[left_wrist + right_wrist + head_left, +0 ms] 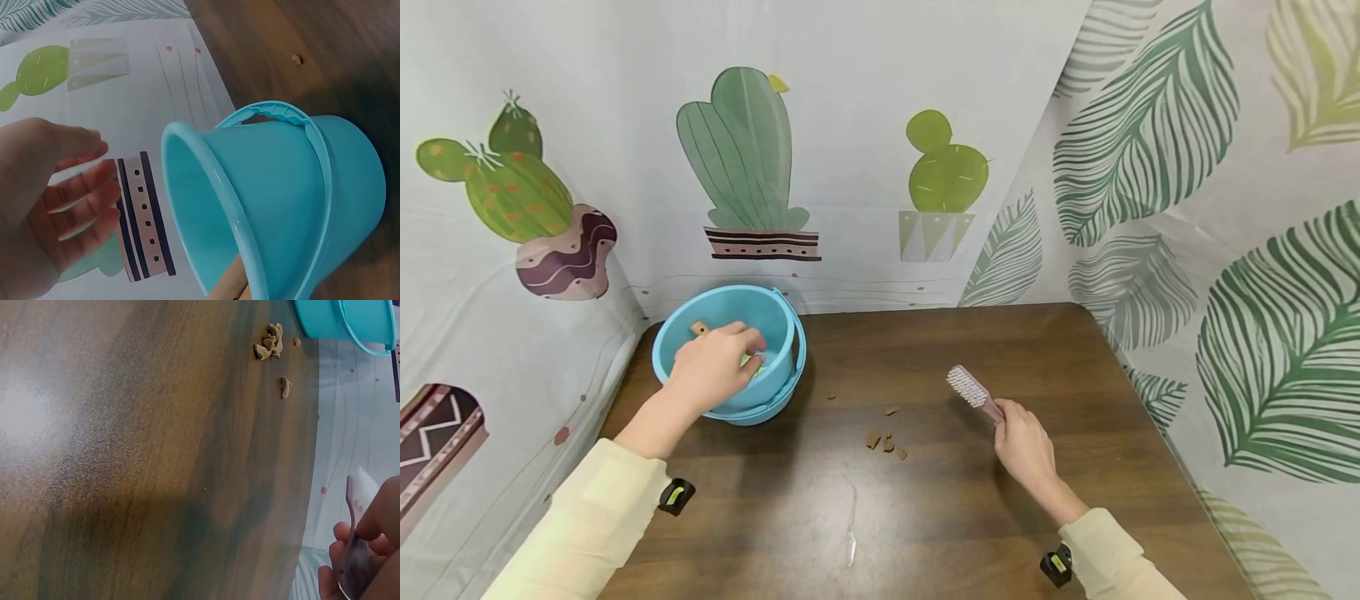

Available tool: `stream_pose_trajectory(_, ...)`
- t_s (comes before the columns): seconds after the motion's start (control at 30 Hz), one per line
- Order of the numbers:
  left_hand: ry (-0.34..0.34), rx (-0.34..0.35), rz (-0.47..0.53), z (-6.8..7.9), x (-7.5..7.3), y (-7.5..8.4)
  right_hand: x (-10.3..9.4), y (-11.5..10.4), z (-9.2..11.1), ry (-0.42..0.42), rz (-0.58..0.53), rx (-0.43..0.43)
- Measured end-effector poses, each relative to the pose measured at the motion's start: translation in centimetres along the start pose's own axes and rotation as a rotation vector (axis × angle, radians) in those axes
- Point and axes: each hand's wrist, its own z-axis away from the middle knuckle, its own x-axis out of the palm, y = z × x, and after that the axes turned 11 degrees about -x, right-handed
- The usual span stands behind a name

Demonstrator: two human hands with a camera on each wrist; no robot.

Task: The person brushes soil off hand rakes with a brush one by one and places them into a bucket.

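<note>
Above the mouth of a light blue bucket (672, 329) at the table's far left, my left hand (715, 367) hovers with loosely bent fingers. Nothing shows between the thumb and fingers of that hand (69, 194) in the left wrist view. Inside the bucket stands a wooden handle (230, 281); something green is partly hidden under the hand in the head view. My right hand (1024, 442) grips a pink scrubbing brush (970, 387) by its handle, bristles lifted over the right part of the table. Several brown crumbly pieces (873, 438) lie between the two hands.
The dark wooden table (955, 533) meets a patterned cloth backdrop (857, 150) at its back and sides. A small crumb (831, 397) lies close to the bucket, whose handle (275, 109) hangs down along its side. Light glares off the table's front middle.
</note>
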Motion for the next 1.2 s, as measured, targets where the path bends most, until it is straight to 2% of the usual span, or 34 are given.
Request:
stream_pose_trajectory(0.1,0.006,0.031,-0.001,0.0,0.2,0.1,0.1,0.2,0.0,-0.003,0.004,0.02)
stream_pose_trajectory(0.27,0.043,0.144,0.006,0.1,0.7,0.3,0.4,0.7,0.1,-0.006,0.008,0.053)
stream_pose_trajectory(0.37,0.044,0.168,0.004,0.1,0.9,0.2,0.6,1.0,0.2,0.004,0.007,0.068)
stream_pose_trajectory(0.6,-0.038,0.15,-0.008,0.4,1.1,0.2,1.2,1.7,0.3,0.026,0.004,0.071)
stream_pose_trajectory(0.8,-0.094,0.132,-0.018,0.6,1.3,0.2,1.5,2.2,0.4,0.008,0.0,0.091)
stream_pose_trajectory(1.03,-0.104,0.137,-0.016,0.9,1.6,0.2,1.8,2.7,0.5,-0.015,-0.002,0.128)
stream_pose_trajectory(1.2,-0.098,0.143,-0.001,1.0,1.8,0.3,2.0,3.1,0.4,-0.092,0.0,0.221)
